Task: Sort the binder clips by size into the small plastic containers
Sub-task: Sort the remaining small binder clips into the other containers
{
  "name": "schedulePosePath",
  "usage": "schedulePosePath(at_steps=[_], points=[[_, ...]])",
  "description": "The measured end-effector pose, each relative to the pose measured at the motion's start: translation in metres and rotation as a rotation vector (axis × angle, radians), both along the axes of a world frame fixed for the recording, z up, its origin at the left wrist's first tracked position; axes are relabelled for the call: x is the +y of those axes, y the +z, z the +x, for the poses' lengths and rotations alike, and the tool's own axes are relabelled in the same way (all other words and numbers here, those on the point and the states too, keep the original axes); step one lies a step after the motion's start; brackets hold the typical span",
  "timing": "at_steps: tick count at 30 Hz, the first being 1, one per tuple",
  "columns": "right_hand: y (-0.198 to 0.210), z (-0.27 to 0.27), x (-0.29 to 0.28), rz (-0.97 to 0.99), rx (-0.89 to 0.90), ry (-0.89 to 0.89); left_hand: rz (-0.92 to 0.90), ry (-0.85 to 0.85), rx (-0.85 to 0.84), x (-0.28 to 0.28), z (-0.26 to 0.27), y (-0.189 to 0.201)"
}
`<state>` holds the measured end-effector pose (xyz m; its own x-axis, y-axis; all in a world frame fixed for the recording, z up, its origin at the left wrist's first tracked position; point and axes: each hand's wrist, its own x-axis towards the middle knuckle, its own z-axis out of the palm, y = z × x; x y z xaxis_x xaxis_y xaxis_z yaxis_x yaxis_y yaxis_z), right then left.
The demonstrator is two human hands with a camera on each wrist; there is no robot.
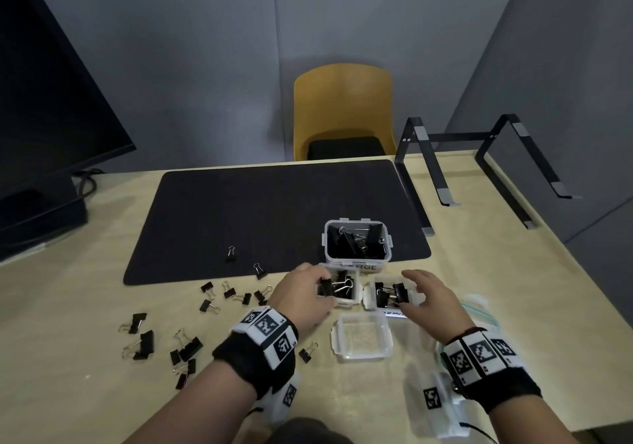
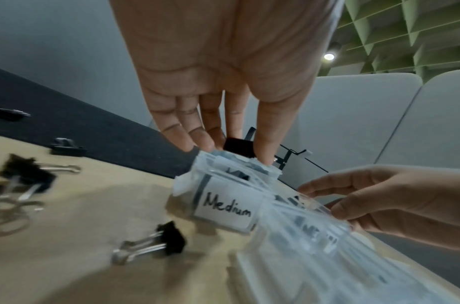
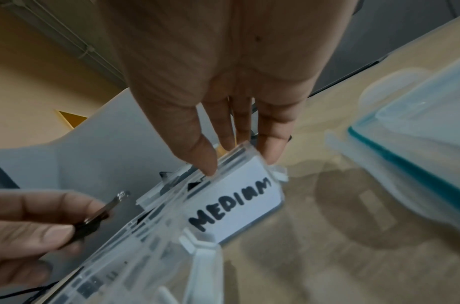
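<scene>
My left hand point(image 1: 320, 286) pinches a black binder clip point(image 1: 325, 286) over the small clear container with a handwritten "Medium" label point(image 2: 223, 207), which holds several clips. In the left wrist view that clip point(image 2: 237, 146) sits between thumb and fingers just above the rim. My right hand point(image 1: 416, 289) holds the neighbouring container marked "MEDIUM" in block letters point(image 3: 231, 205), thumb on the near rim and fingers on the far side. It also holds clips point(image 1: 390, 294). Behind both stands the bigger LARGE container point(image 1: 358, 265), with big clips inside.
Several loose binder clips point(image 1: 150, 340) lie on the wooden table to the left, and two more point(image 1: 231, 254) on the black mat point(image 1: 274, 203). A clear lid point(image 1: 361, 337) lies near me, a teal-sealed lid point(image 3: 405, 164) at the right. A laptop stand point(image 1: 479, 169) stands far right, a monitor point(image 1: 41, 118) far left.
</scene>
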<state>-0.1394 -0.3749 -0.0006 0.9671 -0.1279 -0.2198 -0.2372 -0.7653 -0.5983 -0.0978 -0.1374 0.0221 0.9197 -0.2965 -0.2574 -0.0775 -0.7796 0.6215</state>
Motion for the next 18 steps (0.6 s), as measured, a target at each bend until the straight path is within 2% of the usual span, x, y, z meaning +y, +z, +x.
schedulePosePath(at_steps=[11, 18], points=[[-0.008, -0.006, -0.013, 0.130, -0.023, 0.065, 0.057, -0.201, -0.134, -0.079, 0.003, 0.002], [-0.013, -0.006, -0.019, 0.183, -0.041, 0.071, 0.145, -0.271, -0.229, -0.089, 0.003, -0.012]])
